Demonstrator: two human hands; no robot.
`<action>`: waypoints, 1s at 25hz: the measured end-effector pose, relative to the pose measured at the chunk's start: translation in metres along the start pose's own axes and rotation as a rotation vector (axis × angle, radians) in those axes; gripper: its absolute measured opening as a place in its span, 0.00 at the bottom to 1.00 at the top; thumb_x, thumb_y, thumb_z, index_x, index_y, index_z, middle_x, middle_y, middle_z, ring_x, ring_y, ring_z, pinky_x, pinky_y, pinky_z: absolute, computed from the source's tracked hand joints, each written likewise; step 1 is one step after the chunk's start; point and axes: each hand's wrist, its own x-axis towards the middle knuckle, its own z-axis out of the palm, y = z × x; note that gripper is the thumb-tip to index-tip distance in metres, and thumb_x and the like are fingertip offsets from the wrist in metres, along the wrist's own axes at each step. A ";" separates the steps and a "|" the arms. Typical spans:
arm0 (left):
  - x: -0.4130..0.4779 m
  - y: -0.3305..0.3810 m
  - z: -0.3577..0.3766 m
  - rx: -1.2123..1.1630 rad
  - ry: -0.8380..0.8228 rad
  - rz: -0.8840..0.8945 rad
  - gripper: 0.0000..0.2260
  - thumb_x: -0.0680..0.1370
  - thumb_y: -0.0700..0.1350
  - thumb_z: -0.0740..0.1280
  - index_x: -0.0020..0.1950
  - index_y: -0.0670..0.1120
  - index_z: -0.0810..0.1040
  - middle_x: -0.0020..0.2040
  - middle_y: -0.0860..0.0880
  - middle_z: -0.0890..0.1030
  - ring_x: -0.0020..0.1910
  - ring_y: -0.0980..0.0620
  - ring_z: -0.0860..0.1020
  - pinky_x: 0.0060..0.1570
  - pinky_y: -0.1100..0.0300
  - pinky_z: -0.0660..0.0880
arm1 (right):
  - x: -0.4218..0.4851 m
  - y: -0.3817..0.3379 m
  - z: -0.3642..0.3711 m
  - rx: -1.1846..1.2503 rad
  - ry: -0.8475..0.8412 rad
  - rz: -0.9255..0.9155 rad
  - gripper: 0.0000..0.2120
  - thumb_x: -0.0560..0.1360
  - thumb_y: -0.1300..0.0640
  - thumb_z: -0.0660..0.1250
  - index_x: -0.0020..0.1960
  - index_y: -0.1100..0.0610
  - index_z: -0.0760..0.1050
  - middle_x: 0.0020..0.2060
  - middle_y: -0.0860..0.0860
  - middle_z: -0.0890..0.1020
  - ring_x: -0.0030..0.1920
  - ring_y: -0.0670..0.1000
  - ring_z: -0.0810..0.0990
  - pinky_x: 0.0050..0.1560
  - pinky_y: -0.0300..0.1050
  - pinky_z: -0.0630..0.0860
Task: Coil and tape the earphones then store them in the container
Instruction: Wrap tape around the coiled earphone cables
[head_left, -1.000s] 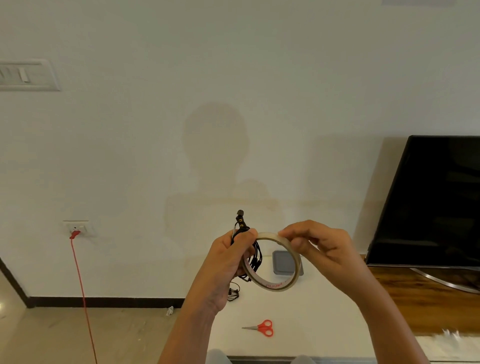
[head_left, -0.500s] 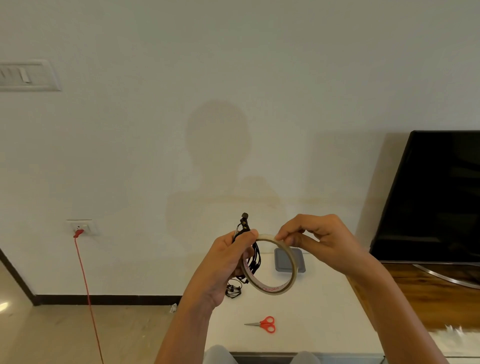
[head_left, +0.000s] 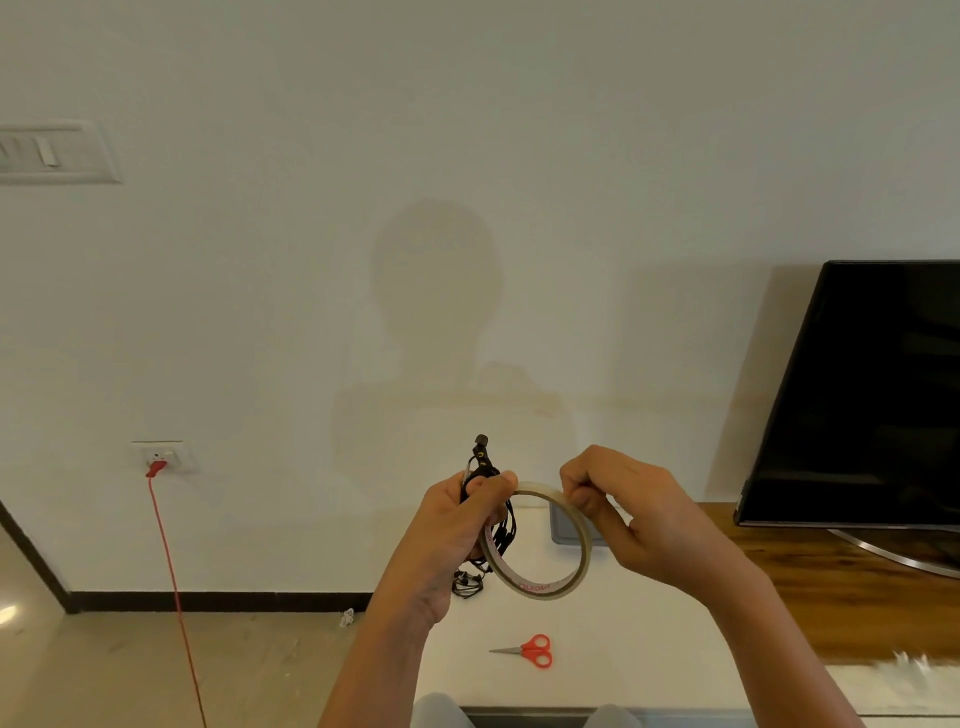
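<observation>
Coiled black earphones (head_left: 482, 457) held up in the air above the desk (head_left: 597, 660), bundled in the left hand (head_left: 457, 535), plug end sticking up above the fist, loops hanging below it; lower end dangles near the desk top, cannot tell if it touches. Left grip clamped around the earphones, thumb also pressed on the upper left rim of the tape roll (head_left: 550, 590), which stands on edge just beside the coil. Right hand (head_left: 634, 514) has its grip pinched together on the roll's upper right rim, fingers curled. Grey container (head_left: 563, 527) sits on the desk behind the roll, partly seen through its ring. Red-handled scissors (head_left: 530, 649) lie flat on the desk nearer the person, apart from both hands. Black TV (head_left: 872, 395) on wooden top at right. Left wall has socket (head_left: 163, 457) with red cable (head_left: 171, 571) running down to the floor.
</observation>
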 end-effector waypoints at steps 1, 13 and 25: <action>0.001 -0.002 0.000 0.020 0.010 0.012 0.12 0.74 0.53 0.68 0.40 0.47 0.70 0.28 0.55 0.70 0.26 0.56 0.66 0.36 0.59 0.68 | -0.002 0.001 0.000 -0.033 -0.032 -0.002 0.08 0.73 0.68 0.61 0.45 0.56 0.73 0.38 0.42 0.74 0.37 0.45 0.71 0.36 0.37 0.72; 0.004 -0.020 -0.016 -0.176 0.033 -0.108 0.14 0.77 0.48 0.63 0.32 0.48 0.74 0.31 0.50 0.75 0.24 0.56 0.66 0.29 0.62 0.64 | -0.015 0.004 -0.016 0.296 -0.215 0.128 0.03 0.76 0.56 0.64 0.45 0.51 0.72 0.40 0.45 0.77 0.40 0.51 0.76 0.41 0.45 0.75; -0.007 0.002 -0.008 0.303 -0.220 -0.044 0.18 0.82 0.46 0.52 0.43 0.50 0.80 0.31 0.55 0.72 0.29 0.56 0.66 0.36 0.62 0.66 | -0.015 0.001 0.012 0.203 -0.178 0.199 0.12 0.80 0.60 0.60 0.47 0.42 0.67 0.44 0.36 0.80 0.47 0.38 0.80 0.46 0.35 0.78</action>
